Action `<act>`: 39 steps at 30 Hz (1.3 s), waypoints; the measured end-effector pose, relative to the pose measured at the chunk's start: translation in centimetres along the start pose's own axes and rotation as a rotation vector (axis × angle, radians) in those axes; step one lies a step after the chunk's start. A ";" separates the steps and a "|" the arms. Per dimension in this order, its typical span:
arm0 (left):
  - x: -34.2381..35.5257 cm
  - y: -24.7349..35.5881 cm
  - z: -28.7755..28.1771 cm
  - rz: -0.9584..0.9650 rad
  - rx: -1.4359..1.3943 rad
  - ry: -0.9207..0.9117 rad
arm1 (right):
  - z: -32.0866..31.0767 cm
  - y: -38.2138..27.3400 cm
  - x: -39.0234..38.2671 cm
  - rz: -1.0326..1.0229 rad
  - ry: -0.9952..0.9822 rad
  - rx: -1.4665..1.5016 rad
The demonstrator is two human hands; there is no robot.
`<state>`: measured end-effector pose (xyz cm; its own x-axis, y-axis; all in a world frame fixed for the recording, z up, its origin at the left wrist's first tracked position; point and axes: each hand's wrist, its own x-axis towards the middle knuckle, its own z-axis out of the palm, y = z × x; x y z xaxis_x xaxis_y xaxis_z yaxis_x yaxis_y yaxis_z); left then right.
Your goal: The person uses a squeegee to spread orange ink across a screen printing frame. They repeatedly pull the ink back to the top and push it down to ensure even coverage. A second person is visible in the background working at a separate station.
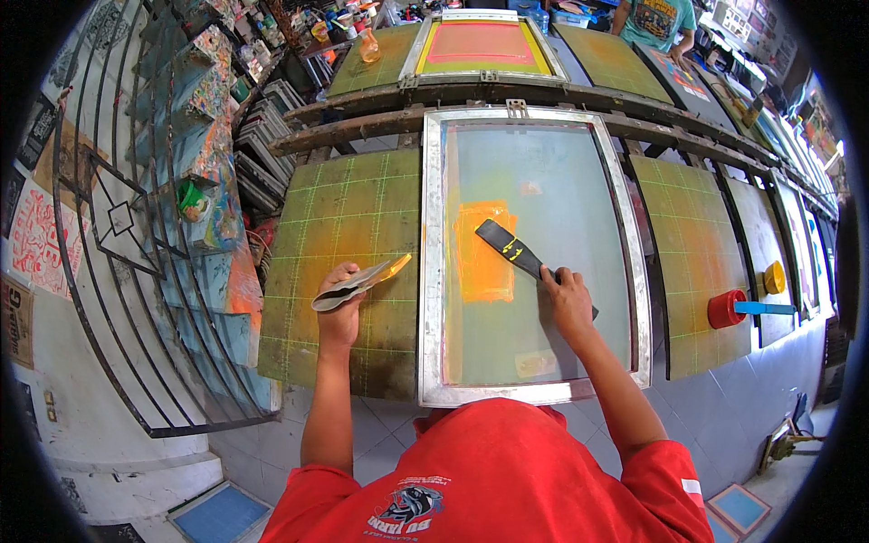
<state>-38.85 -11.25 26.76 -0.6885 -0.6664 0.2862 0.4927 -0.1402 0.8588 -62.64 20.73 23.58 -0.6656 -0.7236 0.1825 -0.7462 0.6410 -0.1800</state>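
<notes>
A silver-framed screen (584, 353) lies in front of me, with a rectangle of orange ink (484, 276) on its pale mesh. My right hand (566, 299) grips a long black scraper (512, 251) with yellow marks, its wide end lying over the orange patch. My left hand (337, 308) holds a grey, folded flat piece (360, 277), perhaps metal or card, with orange on its tip, above the green gridded board (317, 199) left of the frame. I cannot make out exactly what that piece is.
A red pot (724, 310) with a blue stick and a yellow cup (774, 279) sit on right-hand boards. A black railing (109, 208) and paint-spattered steps (226, 235) flank the left. A second screen (480, 45) is beyond the rail; a co-worker (652, 27) stands behind at top right.
</notes>
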 end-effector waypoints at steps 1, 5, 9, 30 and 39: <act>-0.2 0.3 0.1 -0.014 -0.007 0.015 | -0.3 -0.4 -0.2 0.001 -0.029 -0.007; -0.7 0.5 -0.3 -0.050 0.005 0.065 | -1.2 -0.7 -0.7 0.017 -0.143 0.019; -0.7 0.4 -0.4 -0.032 -0.011 0.066 | -2.1 -1.6 -1.2 0.029 -0.240 0.002; -1.2 -0.1 -1.0 -0.050 -0.093 -0.048 | -4.1 -3.6 -7.2 -0.024 -0.341 0.001; -1.9 0.1 -1.4 -0.051 -0.080 -0.028 | -8.9 -1.9 -6.8 -0.049 -0.195 0.216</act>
<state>-36.78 -11.03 25.72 -0.7277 -0.6366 0.2555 0.4967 -0.2321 0.8363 -56.84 26.66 31.26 -0.5981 -0.8013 0.0107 -0.7432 0.5497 -0.3814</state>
